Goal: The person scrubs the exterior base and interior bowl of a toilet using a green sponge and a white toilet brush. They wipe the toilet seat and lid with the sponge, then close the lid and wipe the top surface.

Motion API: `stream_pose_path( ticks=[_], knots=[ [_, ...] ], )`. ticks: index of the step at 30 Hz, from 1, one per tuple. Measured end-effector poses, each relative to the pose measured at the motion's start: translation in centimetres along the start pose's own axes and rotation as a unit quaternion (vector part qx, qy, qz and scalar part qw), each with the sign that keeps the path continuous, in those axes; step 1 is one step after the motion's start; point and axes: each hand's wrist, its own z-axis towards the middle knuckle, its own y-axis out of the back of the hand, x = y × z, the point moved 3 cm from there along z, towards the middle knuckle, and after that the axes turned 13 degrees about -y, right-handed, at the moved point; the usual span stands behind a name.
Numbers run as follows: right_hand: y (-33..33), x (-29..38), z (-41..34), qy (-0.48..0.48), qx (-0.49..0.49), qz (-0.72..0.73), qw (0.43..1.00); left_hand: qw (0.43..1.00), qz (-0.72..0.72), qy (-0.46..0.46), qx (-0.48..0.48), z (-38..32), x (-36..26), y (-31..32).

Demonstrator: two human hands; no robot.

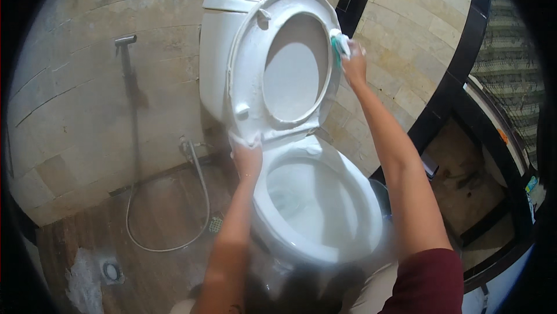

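Note:
A white toilet stands before me with its seat (250, 66) and lid (296, 75) raised against the cistern (213, 53). White foam coats much of the seat. My left hand (248, 159), foamy over the fingers, grips the seat's lower left edge near the hinge. At the upper right rim of the seat, my right hand (354, 59) presses a green and white scrubbing sponge (337, 46), partly covered in suds. Below is the open toilet bowl (313, 201), with water at its bottom and a bit of foam on the back rim.
A spray handset (126, 41) hangs on the tiled wall at left, its hose (165, 251) looping onto the brown floor. A floor drain (112, 270) and a whitish patch (85, 279) are at lower left. A dark bucket (379, 194) sits right of the bowl. Black-framed shelving (461, 109) stands at right.

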Motion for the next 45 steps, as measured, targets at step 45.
stream_pose_path(
  ticks=[45],
  knots=[
    [-3.3,2.2,-20.9,-0.169,0.096,0.041,0.980,0.998,-0.024,0.044,0.047,0.2,-1.6,0.9]
  ],
)
